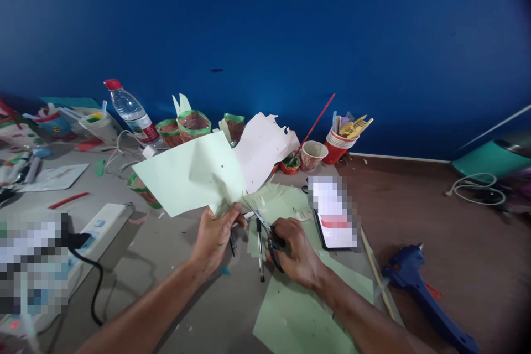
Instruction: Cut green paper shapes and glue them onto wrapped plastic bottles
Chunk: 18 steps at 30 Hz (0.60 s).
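My left hand [215,238] pinches the lower right corner of a pale green sheet of paper [191,171], holding it tilted above the table. My right hand [296,251] is closed around the black handles of a pair of scissors [274,246]. The blades point up and left toward the paper's held corner; whether they touch it I cannot tell. Below the hands lie a pen [260,249] and more green sheets [302,310], with small cut scraps around them. A pale, ragged-edged paper [265,146] stands behind the held sheet.
A phone [334,213] lies to the right, and beyond it a blue glue gun [423,287]. A power strip [99,227] with a black cable sits at left. Along the blue wall stand a water bottle [133,113], painted cups [193,124], a paper cup [313,156] and red cups [338,146] holding forks.
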Available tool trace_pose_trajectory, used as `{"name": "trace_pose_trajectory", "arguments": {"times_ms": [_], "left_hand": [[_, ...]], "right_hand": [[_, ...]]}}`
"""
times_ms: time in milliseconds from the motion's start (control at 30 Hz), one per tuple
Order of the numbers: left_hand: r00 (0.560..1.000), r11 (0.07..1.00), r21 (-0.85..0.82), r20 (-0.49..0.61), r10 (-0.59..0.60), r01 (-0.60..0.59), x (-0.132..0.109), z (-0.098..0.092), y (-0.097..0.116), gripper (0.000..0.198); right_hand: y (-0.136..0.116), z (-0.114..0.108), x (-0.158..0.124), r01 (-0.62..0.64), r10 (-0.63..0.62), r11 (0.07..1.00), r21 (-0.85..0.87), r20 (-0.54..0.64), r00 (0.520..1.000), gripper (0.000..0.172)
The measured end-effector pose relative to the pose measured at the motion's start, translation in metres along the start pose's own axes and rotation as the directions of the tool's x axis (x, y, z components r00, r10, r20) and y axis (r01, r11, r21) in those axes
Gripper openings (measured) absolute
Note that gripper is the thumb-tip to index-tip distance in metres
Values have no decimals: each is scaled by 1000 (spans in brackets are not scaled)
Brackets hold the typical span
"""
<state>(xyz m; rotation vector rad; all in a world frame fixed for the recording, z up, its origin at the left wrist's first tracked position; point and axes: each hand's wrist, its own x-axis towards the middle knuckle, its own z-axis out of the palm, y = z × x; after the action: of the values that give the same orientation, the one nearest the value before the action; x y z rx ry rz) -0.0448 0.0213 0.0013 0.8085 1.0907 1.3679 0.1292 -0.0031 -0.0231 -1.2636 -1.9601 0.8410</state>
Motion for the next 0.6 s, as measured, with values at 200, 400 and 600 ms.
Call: {"name": "trace_pose_trajectory", "arguments": {"times_ms": [200,400,600], "left_hand": [[1000,999,41,16,3,-4,0,0,-1,22],[1000,995,99,12,27,-29,-2,2,5,24],[998,986,155,47,51,-58,-1,1,6,27]], "right_hand": [[4,2,0,5,-5,1000,-17,-4,1000,23],[6,3,0,2,-2,1000,-10,-17,1000,23],[4,3,0,-12,12,1000,-13,-4,1000,23]]}}
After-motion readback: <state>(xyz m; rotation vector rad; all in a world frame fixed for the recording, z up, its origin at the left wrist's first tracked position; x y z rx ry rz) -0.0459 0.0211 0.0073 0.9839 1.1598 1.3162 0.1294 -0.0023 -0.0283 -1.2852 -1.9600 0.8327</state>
